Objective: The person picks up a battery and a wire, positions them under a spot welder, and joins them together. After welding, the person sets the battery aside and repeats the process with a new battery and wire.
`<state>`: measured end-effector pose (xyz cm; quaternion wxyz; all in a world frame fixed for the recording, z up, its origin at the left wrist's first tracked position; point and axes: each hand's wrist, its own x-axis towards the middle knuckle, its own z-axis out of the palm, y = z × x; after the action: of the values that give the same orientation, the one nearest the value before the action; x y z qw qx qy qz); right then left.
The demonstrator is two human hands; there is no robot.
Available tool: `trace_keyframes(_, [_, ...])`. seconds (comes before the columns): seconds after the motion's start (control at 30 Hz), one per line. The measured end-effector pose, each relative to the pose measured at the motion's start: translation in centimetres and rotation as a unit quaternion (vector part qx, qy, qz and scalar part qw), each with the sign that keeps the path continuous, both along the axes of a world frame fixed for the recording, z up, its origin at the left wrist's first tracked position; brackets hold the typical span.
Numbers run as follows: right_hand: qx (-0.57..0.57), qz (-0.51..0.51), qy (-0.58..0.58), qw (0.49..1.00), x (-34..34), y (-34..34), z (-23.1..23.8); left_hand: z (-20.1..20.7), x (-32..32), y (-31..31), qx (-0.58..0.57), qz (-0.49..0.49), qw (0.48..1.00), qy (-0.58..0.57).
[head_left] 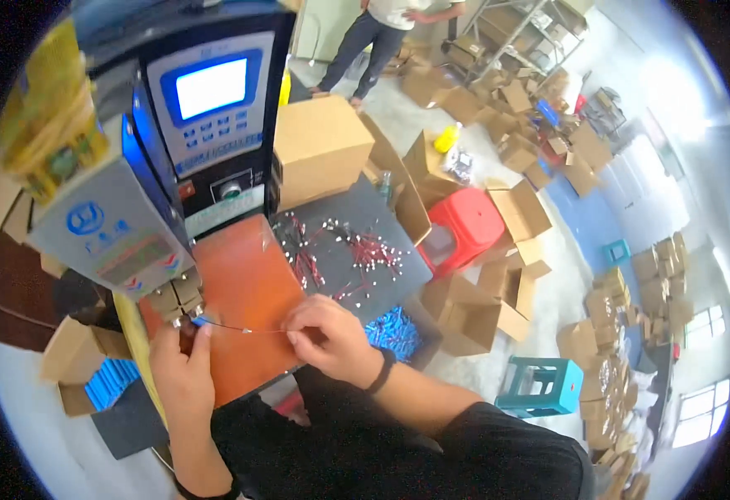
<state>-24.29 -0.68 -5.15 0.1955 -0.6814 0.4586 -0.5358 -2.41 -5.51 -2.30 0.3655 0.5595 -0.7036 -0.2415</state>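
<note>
My left hand [183, 371] is closed just below the two metal electrodes [185, 312] of a spot welder [123, 225]. A bit of a blue battery cell [201, 320] shows at its fingertips; the rest is hidden by the fingers and electrodes. From there a thin wire lead [244, 331] with a small white connector runs to the right across an orange-brown work board [248, 275]. The lead's right end is pinched between the thumb and fingers of my right hand [327, 332], above the board's right edge.
Red-and-black leads with white connectors [365, 250] lie on a dark table beside the board. Blue cells fill a bin [394, 337] at right and a carton [111, 383] at left. Red stool [465, 225], green stool [540, 385] and open cartons stand beyond. Another person [373, 37] stands behind.
</note>
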Motion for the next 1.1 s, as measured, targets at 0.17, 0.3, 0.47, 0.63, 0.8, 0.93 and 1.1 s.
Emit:
trace_keyframes(0.17, [0.108, 0.02, -0.043, 0.993, -0.2, 0.8, 1.8, 0.8, 0.0, 1.6, 0.112, -0.026, 0.984, 0.135])
trace_keyframes(0.3, [0.156, 0.045, -0.096, 0.982, -0.6, -0.1, 1.9, 0.5, 1.2, 1.8, 0.133, -0.065, 0.972, 0.182])
trace_keyframes(0.47, [0.188, 0.008, -0.095, 0.978, -0.5, -0.5, 3.1, -0.1, -0.1, 1.7, 0.041, -0.124, 0.973, 0.188])
trace_keyframes(0.63, [0.165, 0.108, -0.218, 0.956, -0.2, -1.8, 2.3, 0.9, -0.5, 0.3, 0.104, -0.067, 0.985, 0.121])
trace_keyframes(0.8, [0.139, 0.055, -0.125, 0.981, 0.8, -2.4, 1.4, 0.3, -0.4, 0.0, 0.031, -0.045, 0.995, 0.088])
trace_keyframes(0.93, [0.221, 0.047, -0.234, 0.946, 2.3, -2.6, 3.3, 0.1, -0.3, -0.2, 0.001, -0.042, 0.998, 0.05])
trace_keyframes(1.1, [0.248, 0.055, -0.204, 0.945, 2.8, -3.9, 3.5, 0.4, -0.5, -0.2, 0.016, -0.028, 0.998, 0.046])
